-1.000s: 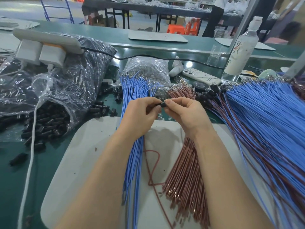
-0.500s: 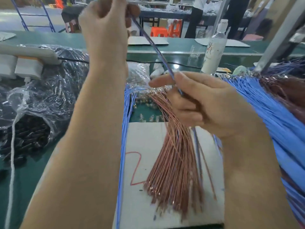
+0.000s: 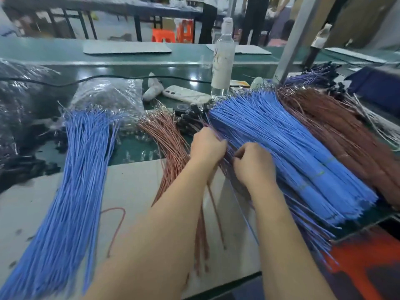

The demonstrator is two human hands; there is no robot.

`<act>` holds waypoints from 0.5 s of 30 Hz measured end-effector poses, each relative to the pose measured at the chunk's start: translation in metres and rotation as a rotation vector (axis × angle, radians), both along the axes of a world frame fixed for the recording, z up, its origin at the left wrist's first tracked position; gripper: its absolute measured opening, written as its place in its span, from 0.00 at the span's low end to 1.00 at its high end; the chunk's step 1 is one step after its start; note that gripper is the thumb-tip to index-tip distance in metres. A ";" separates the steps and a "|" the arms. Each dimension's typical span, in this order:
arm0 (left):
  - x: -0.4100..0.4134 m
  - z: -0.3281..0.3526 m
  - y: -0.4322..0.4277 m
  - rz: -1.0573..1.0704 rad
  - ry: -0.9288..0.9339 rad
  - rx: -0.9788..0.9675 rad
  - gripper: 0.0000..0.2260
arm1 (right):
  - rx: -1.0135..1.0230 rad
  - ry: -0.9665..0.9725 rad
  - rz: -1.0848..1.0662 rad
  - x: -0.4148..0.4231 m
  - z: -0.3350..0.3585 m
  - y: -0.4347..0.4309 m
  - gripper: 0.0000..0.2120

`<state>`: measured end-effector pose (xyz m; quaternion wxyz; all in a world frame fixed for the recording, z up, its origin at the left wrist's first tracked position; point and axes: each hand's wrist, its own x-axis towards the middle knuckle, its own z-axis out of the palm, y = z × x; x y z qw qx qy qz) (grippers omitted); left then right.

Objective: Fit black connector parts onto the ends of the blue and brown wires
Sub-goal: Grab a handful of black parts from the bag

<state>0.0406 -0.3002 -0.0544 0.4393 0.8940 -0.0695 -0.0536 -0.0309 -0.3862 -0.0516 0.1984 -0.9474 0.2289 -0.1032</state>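
My left hand point(image 3: 205, 146) and my right hand point(image 3: 253, 163) sit close together at the left edge of a big heap of blue wires point(image 3: 292, 148) with black connectors point(image 3: 188, 118) at its far end. Both hands have curled fingers and hold a thin blue and brown wire pair point(image 3: 216, 204), which trails down toward me between my forearms. The pair's far end is hidden by my fingers. A loose bundle of blue wires point(image 3: 82, 169) lies on the left and a brown bundle point(image 3: 171, 144) in the middle, both on a white mat point(image 3: 134, 187).
A dark plastic bag of black parts point(image 3: 26, 105) fills the far left, with a clear bag point(image 3: 108, 94) beside it. A phone point(image 3: 186, 95) and a tall bottle point(image 3: 223, 59) stand behind the wires. A metal post point(image 3: 296, 37) rises at right, above a brown wire heap point(image 3: 346, 137).
My left hand came down from high up, and both hands carried the wire pair right, to the edge of the big heap. The view has swung right.
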 end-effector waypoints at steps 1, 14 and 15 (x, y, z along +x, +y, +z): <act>0.001 0.002 0.002 -0.011 -0.026 0.018 0.11 | 0.005 0.002 0.013 0.001 0.002 0.002 0.11; 0.004 0.056 0.178 0.451 -0.219 -0.823 0.10 | 0.139 -0.132 0.595 0.058 0.040 0.165 0.10; 0.004 0.054 0.200 0.525 -0.205 -0.904 0.10 | 0.135 -0.120 0.650 0.064 0.036 0.186 0.11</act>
